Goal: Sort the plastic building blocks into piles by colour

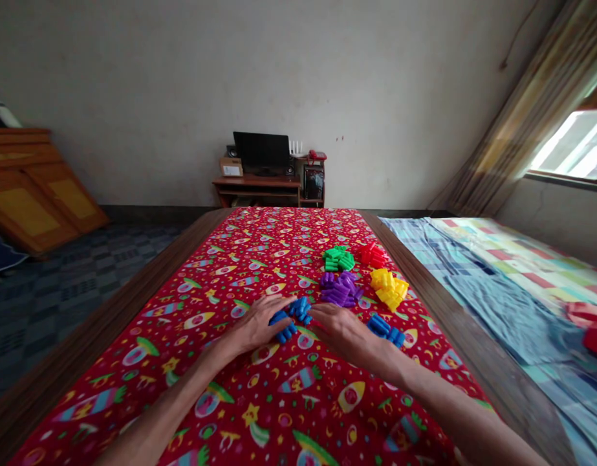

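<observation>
Bare forearms [176, 401] reach over the red printed cloth [279, 421] on the counter [128, 304]. Blue blocks [285, 331] lie between the loosely curved left hand [259, 319] and the palm-down right hand [341, 327]; I cannot tell whether either grips any. Purple blocks [341, 288] sit just beyond.

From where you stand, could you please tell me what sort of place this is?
Probably a room in a home: there is a monitor on a small desk, a wooden cabinet and a window curtain.
</observation>
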The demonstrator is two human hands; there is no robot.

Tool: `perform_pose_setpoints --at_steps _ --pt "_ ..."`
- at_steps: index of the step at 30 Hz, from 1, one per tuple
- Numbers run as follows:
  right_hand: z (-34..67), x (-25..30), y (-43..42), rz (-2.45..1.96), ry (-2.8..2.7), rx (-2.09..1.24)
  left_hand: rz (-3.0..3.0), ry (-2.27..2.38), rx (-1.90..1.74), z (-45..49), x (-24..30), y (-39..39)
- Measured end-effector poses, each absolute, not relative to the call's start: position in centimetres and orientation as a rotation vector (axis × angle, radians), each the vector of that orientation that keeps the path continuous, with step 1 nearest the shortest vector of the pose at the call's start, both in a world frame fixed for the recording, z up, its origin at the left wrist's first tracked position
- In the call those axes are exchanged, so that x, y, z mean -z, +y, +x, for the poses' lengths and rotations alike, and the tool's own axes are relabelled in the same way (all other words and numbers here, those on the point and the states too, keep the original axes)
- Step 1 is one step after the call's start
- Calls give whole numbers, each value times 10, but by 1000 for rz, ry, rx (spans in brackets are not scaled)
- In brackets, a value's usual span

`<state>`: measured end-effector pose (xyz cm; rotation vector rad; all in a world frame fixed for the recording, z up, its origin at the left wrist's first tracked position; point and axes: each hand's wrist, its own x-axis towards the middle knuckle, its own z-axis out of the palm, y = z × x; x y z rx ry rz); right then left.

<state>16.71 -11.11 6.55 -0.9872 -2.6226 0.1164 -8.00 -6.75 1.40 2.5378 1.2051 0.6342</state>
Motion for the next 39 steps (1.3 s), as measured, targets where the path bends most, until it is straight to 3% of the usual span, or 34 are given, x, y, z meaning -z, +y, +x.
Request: perform_pose_setpoints --at_steps 5,12,19,26,31,39 --pt "121 -44 -113 -963 -2672 134 2586 971 -480 -80 -23 -79" --pt "148 -36 -126 -943 -2701 127 2526 880 -462 -84 -31 -80" --pt "160 -35 -133 -1002 -2641 67 2505 1165 -590 -93 -23 -80" --pt "177 -11 -139 -1004 -2609 167 2653 1216 -332 -88 -20 -117" --pt "192 -33 -134 -935 -2573 -69 2698 1173 -443 -78 -11 -131" --pt "274 -49 -139 -1188 -2182 64 2697 1004 -599 -23 -40 -143"
